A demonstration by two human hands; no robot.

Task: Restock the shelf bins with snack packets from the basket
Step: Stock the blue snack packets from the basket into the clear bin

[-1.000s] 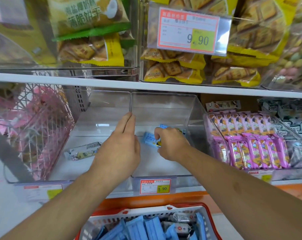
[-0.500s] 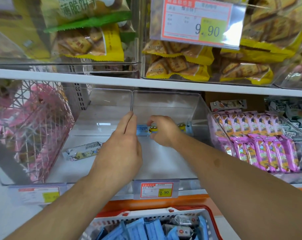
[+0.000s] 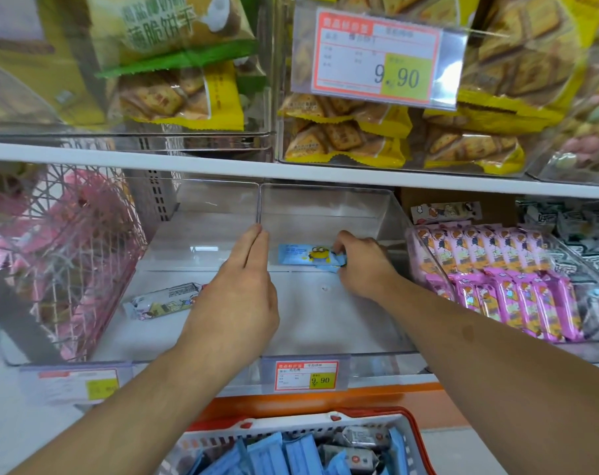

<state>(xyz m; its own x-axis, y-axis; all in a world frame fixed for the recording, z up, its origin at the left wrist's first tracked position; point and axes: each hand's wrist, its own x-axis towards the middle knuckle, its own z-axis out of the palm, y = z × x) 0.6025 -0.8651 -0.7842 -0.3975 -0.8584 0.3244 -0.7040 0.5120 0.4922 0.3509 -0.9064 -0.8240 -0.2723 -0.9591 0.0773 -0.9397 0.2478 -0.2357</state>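
Observation:
A clear plastic shelf bin [image 3: 387,214] stands in the middle of the lower shelf. At its back lie blue snack packets [image 3: 304,255] with a yellow cartoon figure. My right hand [image 3: 363,265] reaches into the bin and its curled fingers grip the right end of those packets. My left hand [image 3: 238,296] rests with straight fingers along the divider wall between this bin and the bin to its left. Below, a white and red basket [image 3: 328,419] holds several blue packets [image 3: 291,454] and a few grey ones [image 3: 359,440].
The left bin holds one grey-white packet [image 3: 164,299]. A pink wire basket [image 3: 58,255] stands at far left. Rows of purple packets [image 3: 503,279] fill the bin on the right. Yellow biscuit bags [image 3: 346,135] and a 9.90 price tag [image 3: 376,56] sit on the upper shelf.
My right hand has carried the blue packets from the bin's middle to its back and set them flat there. My left hand has stayed on the divider.

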